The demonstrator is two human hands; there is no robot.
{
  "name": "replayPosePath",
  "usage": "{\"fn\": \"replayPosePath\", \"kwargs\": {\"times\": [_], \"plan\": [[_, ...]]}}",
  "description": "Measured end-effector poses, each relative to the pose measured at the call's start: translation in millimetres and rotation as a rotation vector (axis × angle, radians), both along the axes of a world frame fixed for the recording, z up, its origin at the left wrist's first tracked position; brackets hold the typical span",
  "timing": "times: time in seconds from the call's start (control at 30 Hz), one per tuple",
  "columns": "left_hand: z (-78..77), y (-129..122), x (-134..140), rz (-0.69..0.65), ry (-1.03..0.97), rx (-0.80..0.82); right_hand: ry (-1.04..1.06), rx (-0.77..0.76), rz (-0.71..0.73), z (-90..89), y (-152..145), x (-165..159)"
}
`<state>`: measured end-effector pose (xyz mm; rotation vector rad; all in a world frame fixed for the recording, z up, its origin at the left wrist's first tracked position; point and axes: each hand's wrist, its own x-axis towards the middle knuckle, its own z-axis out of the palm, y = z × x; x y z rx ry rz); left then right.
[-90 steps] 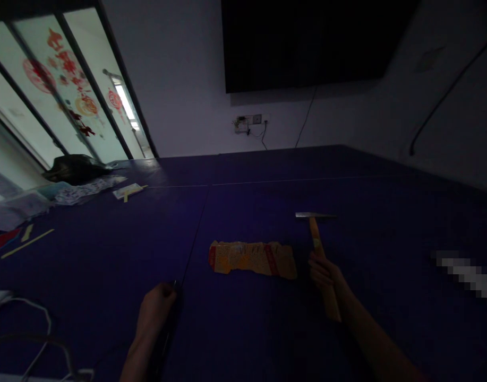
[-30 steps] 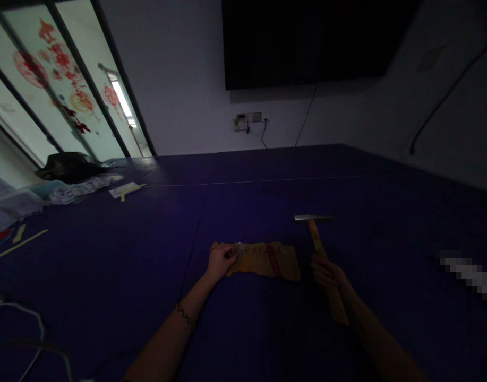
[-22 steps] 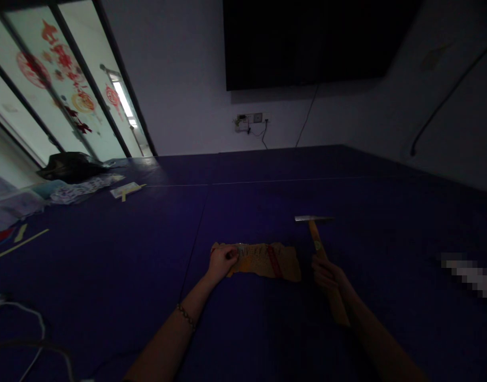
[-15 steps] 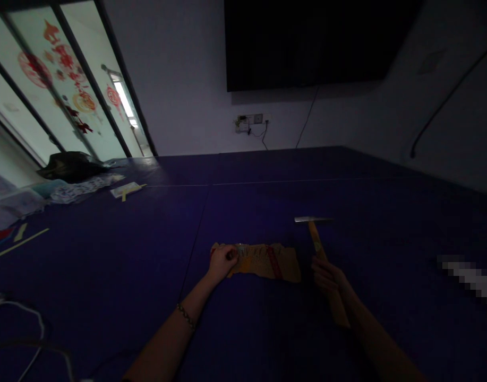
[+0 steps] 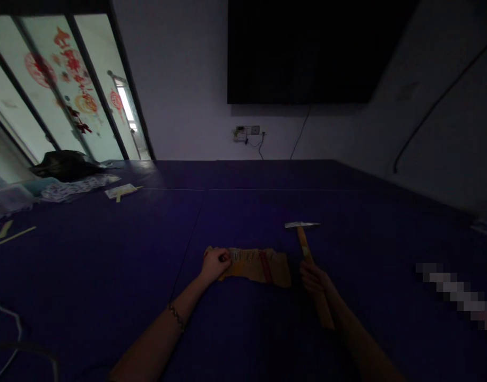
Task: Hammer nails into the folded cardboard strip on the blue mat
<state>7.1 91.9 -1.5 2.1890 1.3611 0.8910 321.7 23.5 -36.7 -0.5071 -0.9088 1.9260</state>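
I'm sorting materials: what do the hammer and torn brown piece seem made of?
Hammer: handle probably wood, matte and tan; head apparently metal, with a silvery glint. Torn brown piece: likely cardboard, dull, with ragged edges; dimness leaves this open.

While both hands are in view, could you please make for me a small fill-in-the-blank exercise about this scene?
The right hand grips the hammer by its ____.
The stripe across the cardboard is ____.
The bracelet is worn on the person's ____ side.

Missing words: handle; red; left.

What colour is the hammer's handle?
The hammer handle is yellowish brown in this dim light; best seen in the head view.
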Motion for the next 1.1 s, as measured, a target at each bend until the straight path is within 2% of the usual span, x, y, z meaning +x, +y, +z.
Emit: {"fn": "replayPosePath", "kwargs": {"times": [0.47, 1.1], "plan": [[1.0, -0.3, -2.7, -0.029, -0.012, 0.030, -0.082, 0.090, 0.048, -8.5, 13.1, 5.9], [2.4, -0.4, -4.1, -0.032, 0.007, 0.038, -0.145, 0.077, 0.044, -7.4, 13.1, 5.8]]}}
